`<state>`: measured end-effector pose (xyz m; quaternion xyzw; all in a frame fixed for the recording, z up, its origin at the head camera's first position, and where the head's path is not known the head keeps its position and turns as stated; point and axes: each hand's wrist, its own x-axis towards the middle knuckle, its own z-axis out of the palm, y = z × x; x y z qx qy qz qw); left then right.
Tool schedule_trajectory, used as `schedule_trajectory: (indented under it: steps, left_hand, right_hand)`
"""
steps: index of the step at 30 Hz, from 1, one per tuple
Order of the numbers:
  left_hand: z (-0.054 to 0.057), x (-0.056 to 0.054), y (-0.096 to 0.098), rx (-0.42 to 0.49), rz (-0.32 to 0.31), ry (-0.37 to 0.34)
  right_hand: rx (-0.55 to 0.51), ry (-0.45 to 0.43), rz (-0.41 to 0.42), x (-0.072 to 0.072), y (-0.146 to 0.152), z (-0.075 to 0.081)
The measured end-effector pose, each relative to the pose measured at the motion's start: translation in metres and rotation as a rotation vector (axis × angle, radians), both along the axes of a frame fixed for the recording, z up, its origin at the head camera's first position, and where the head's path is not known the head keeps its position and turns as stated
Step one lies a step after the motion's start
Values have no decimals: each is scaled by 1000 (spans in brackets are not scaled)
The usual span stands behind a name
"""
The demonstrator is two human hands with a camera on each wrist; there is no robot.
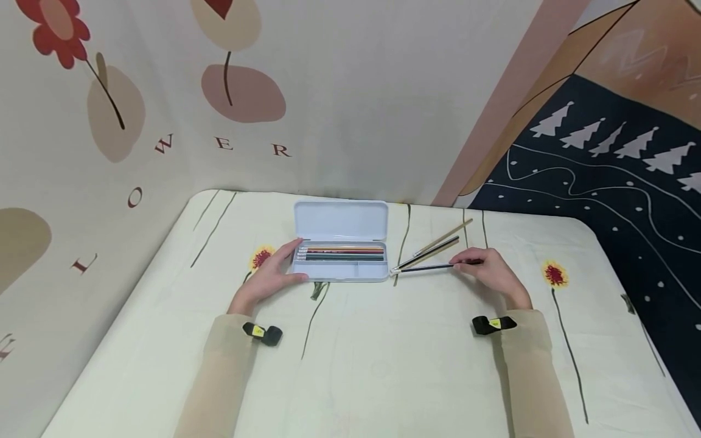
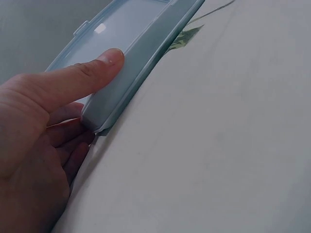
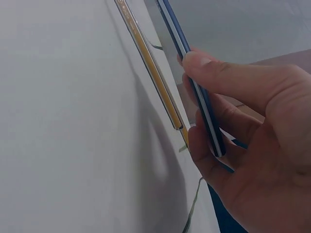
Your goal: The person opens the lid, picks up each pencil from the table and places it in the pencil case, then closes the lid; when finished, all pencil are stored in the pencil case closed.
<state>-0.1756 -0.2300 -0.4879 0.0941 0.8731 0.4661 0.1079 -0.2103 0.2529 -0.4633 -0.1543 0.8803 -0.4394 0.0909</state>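
White wall cloth w/ flower prints & letters fills the far side; dark hanging w/ white trees stands far R. Below it, the table, covered in pale flower-print cloth. Person's at the near side, beige sleeves reaching in L & R.

Pencil case, pale blue, sits open on the table's far half, abt. mid, lid tipped back on the far side. L hand grips its L end: thumb on the near edge, fingers apart from it, round the end & far corner. R hand, R of the case, has thumb & fingers clamped on a dark pencil, its white end pointing L, near the case's near R corner; can't tell if they touch.

Row of pencils, yellow, red, dark & green, lies L–R in the case's far compartment. Few loose pencils, yellowish & dark, lie slantwise betw. case & R hand. Black wrist cams, yellow labels, one per wrist.
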Motion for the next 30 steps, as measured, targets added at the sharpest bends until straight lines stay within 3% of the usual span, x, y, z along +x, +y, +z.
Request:
schedule_trajectory:
  steps: [13, 20, 30]
  left_hand:
    - [0, 0, -1, 1, 1, -1]
    - [-1, -1, -1, -4, 3, -12]
    - [0, 0, 0, -9, 7, -16]
  right_hand:
    - [-59, 49, 26, 1, -24, 2]
    - [-124, 40, 52, 10, -48, 17]
    - [-148, 31, 32, 0, -62, -7]
